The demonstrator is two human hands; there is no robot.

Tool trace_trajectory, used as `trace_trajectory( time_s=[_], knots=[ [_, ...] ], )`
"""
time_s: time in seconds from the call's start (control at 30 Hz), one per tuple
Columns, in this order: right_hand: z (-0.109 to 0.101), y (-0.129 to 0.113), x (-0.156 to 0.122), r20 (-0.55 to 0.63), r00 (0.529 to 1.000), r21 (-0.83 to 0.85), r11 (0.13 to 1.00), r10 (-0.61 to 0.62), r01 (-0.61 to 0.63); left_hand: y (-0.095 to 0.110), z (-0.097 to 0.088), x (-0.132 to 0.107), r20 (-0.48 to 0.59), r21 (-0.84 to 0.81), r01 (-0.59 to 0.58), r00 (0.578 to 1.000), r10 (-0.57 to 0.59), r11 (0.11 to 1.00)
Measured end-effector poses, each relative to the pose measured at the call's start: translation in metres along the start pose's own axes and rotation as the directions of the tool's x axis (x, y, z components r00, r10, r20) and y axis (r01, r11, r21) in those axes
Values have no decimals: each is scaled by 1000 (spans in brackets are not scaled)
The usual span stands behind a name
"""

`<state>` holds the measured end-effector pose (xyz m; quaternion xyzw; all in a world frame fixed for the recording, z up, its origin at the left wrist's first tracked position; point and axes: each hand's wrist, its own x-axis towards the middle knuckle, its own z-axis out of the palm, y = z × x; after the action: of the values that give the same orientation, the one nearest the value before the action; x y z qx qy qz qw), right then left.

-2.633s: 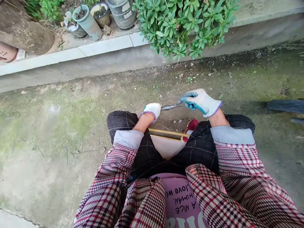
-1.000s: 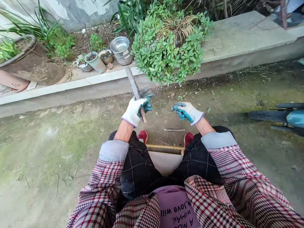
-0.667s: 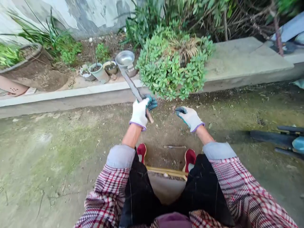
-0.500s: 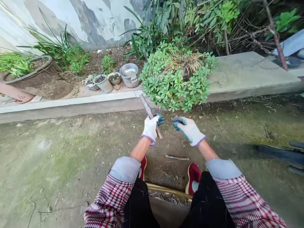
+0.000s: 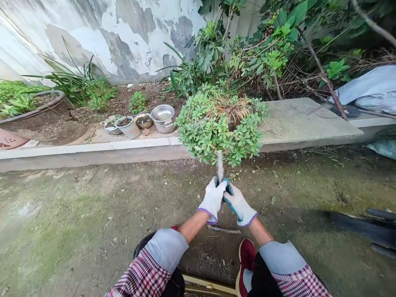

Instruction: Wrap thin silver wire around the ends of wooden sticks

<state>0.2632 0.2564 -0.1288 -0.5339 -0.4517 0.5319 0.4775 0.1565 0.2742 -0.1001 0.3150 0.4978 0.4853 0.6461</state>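
Note:
My left hand (image 5: 213,197), in a white glove with a dark green palm and purple cuff, is closed around a greyish-brown stick (image 5: 220,164). The stick's upper end points away from me in front of the leafy plant, and its lower end shows faintly below my fingers. In a matching glove, my right hand (image 5: 239,203) presses against the left one with its fingers curled beside the stick. What lies inside the right fingers is hidden. A thin twig (image 5: 224,229) rests on the ground below both hands.
A low ledge (image 5: 136,145) runs ahead, carrying a metal pot (image 5: 163,119), small planters (image 5: 128,128) and a bushy plant (image 5: 216,136). A large brown planter (image 5: 46,123) is at left. Yellowish strips (image 5: 210,284) lie between my red shoes (image 5: 246,258). A dark blurred object (image 5: 361,227) is at right.
My hands have come together; they were apart before. The stick has swung from a leftward slant to nearly upright in view. My head view has shifted slightly.

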Motion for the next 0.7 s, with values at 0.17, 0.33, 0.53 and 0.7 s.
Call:
trace_trajectory(
  time_s=[0.17,0.33,0.53,0.7],
  knots=[
    [3,-19,2,-21,986,200,967,166,-158,20,-12,1,87,95,-64,995,55,993],
    [1,-24,11,-39,978,201,961,203,-191,34,-32,7,97,116,35,994,-46,993],
    [-17,-23,25,-171,970,145,978,173,-149,47,-42,2,103,189,104,987,-125,976],
    [-29,-23,27,-157,981,11,993,115,-115,49,-44,-7,255,330,124,943,-215,936]
  ],
)
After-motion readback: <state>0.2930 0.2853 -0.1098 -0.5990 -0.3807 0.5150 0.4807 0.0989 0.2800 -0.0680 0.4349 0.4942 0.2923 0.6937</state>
